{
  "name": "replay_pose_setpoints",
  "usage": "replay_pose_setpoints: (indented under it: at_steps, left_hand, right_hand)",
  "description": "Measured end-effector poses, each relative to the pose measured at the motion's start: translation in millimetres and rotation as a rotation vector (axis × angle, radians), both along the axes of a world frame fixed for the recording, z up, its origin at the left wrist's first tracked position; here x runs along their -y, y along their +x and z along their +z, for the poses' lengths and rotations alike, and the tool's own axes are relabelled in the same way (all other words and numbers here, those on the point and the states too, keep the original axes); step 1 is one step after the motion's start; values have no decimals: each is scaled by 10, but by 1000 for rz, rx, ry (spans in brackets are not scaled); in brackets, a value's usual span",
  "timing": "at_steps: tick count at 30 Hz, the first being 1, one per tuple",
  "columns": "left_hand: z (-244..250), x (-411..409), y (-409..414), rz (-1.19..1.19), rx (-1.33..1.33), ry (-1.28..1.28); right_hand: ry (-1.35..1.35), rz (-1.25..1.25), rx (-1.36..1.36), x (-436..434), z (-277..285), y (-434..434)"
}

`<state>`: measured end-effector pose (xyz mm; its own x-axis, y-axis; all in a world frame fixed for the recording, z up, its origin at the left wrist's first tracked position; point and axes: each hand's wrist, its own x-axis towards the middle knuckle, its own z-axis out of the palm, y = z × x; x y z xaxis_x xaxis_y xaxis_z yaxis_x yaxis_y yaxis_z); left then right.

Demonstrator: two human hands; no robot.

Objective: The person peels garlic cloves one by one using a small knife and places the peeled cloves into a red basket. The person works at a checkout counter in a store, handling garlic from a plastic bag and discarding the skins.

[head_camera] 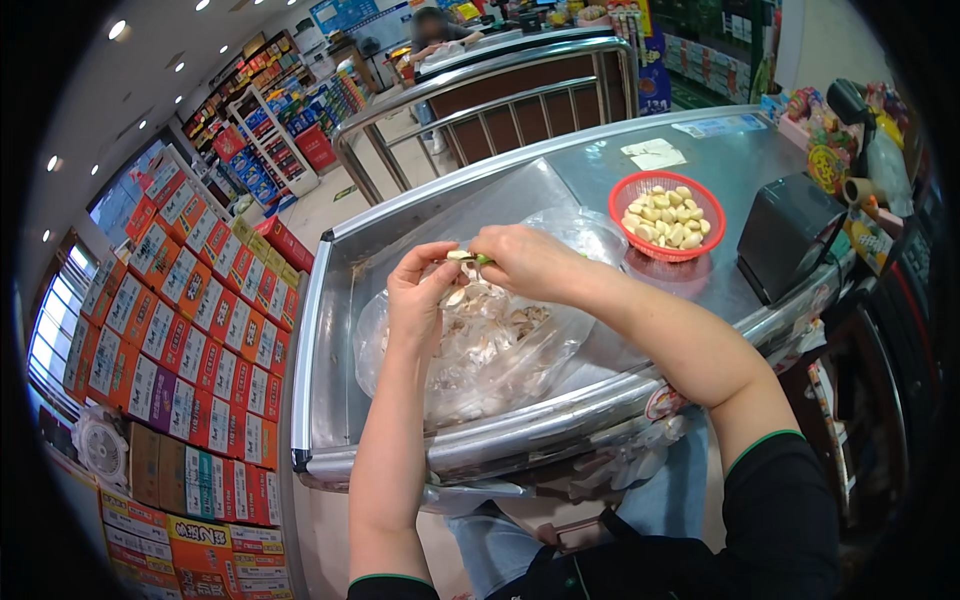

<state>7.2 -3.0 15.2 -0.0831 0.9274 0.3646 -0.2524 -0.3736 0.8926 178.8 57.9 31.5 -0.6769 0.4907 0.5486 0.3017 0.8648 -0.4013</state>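
Observation:
My left hand (421, 289) pinches a garlic clove (459, 256) between thumb and fingertips. In my right hand (517, 259) is a small knife with a green handle (482, 259), its blade against the clove. Both hands are above a clear plastic bag (517, 367) spread on the metal counter (334, 300). Loose garlic skins (480, 322) lie on the bag, with another pale clove or piece of skin (454, 298) just under my left thumb. To the right, a red plastic basket (613, 206) holds many peeled garlic cloves (667, 217).
A black box-shaped device (787, 232) stands at the counter's right, near packaged sweets (829, 150). White paper (652, 154) lies behind the basket. Stacked cartons (187, 300) rise at the left. Beyond a steel railing (480, 82), a person (442, 37) is at another counter.

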Motion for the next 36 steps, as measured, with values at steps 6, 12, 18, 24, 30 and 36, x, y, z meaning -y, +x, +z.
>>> replay_pose_setpoints:
  at_steps: [6,12,18,24,30,36]
  left_hand:
    - [0,-5,-9,-2,4,-1]
    - [3,-6,-13,-2,2,-2]
    - [6,-6,-5,-5,6,-6]
    - [-5,-3,-9,-21,-10,-7]
    - [-13,-8,-11,-26,-8,-21]
    - [-13,-16,-25,-24,-9,-25]
  right_hand:
    - [21,-24,0,-27,-10,-1]
    - [5,-6,84,46,69,34]
    - [9,-19,-11,-14,17,16]
    - [-16,-7,36,-10,29,17]
    - [-5,25,57,6,57,38]
    - [-5,39,83,46,86,45]
